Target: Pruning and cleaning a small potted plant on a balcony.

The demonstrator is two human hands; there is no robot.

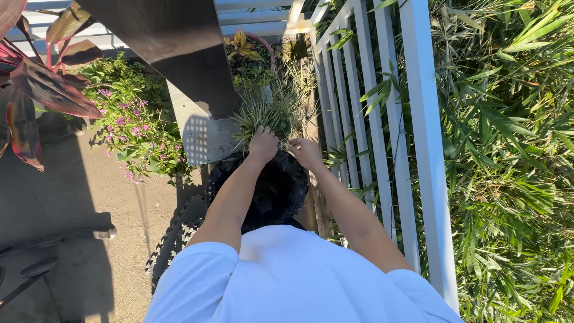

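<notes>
Both arms bare, stretched fwd & away from body, short white sleeves at shoulders. L arm nearly straight, slight elbow bend, forearm angled up-right. L hand (263,145) back toward cam, fingers curled down in a closed grip, tips hidden. R arm runs diagonal from lower right to centre, elbow slightly bent. R hand (305,152) just beside L, not touching, fingers bent inward, pinch-like; exact closure can't tell. Wrists roughly level.

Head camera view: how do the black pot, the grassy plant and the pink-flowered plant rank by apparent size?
1. Pink-flowered plant
2. Black pot, partly hidden by the arms, so unsure
3. Grassy plant, gripped by left hand and right hand
</notes>
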